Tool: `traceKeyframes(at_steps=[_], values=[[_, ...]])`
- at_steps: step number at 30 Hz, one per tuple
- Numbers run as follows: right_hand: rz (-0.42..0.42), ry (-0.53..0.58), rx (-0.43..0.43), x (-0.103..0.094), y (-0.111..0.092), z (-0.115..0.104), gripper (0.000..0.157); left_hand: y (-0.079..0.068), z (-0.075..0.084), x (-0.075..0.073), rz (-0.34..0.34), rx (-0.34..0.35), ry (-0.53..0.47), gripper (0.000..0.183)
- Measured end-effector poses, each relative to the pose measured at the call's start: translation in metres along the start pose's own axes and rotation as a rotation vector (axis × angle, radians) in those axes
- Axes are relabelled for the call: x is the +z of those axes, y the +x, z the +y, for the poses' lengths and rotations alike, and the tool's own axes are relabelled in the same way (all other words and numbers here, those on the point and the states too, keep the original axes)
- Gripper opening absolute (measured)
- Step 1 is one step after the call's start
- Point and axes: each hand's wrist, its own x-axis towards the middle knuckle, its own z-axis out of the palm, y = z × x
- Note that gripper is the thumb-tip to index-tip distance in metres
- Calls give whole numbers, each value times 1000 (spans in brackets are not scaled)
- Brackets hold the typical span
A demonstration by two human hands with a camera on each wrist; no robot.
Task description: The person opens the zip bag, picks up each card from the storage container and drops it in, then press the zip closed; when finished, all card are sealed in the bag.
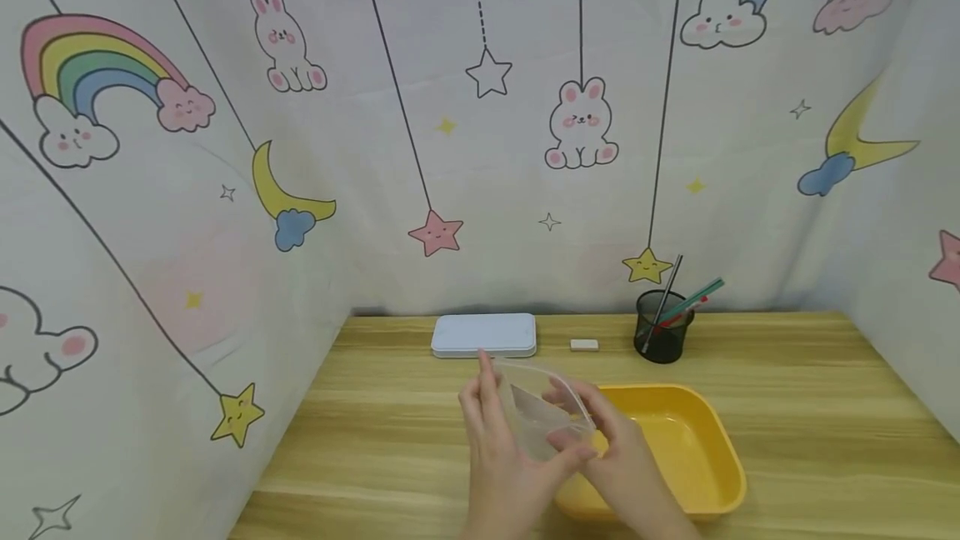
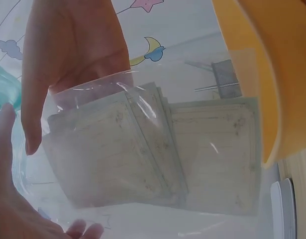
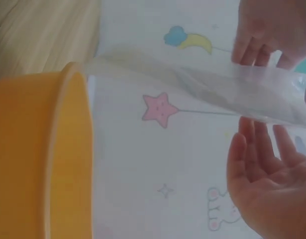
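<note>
Between both hands, over the yellow basin [image 1: 716, 440], is a clear plastic bag [image 1: 536, 411]. Several pale, bordered cards [image 2: 108, 154] overlap inside it, in the left wrist view. My left hand [image 1: 498, 457] holds the bag's left side, fingers pointing up and thumb across the front. On the right side my right hand [image 1: 618, 461] holds it, some fingers seen through the plastic and the thumb near the left thumb. In the right wrist view the bag is nearly edge-on, with the right hand [image 3: 277, 174] below and the left hand [image 3: 277, 32] above. Fingertip contact is partly hidden.
On the wooden table [image 1: 810, 415], a white flat case [image 1: 483, 336] lies at the back. To its right are a small white eraser [image 1: 584, 346] and a black mesh cup [image 1: 660, 344] holding several pens. A cartoon-printed cloth [image 1: 525, 190] hangs behind and at the sides.
</note>
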Motion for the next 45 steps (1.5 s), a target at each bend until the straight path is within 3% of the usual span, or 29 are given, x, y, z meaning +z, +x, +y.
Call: traceKeyframes(at_steps=[6,13,20,26,30,34,41,45], values=[[-4,86,31,-10,-2,0,26,3,-3,-1,-9,-37,-143,83],[-41,222,-38,-21,-2,5,27,6,-4,-1,-39,-142,-324,45],[-97,283,-31,-24,-6,4,27,7,-3,4,-91,-120,-467,11],[-66,266,45,-24,-10,-1,24,5,-1,4,-91,-103,-505,6],[-11,285,55,-23,-11,-1,20,3,0,3,-124,-175,-505,4],[88,298,104,-20,-13,-4,14,0,2,5,-135,-197,-502,7],[118,306,100,-19,-14,-6,10,0,3,7,-144,-59,-530,7],[121,293,140,-18,-14,-7,9,1,4,7,-146,-38,-535,8]])
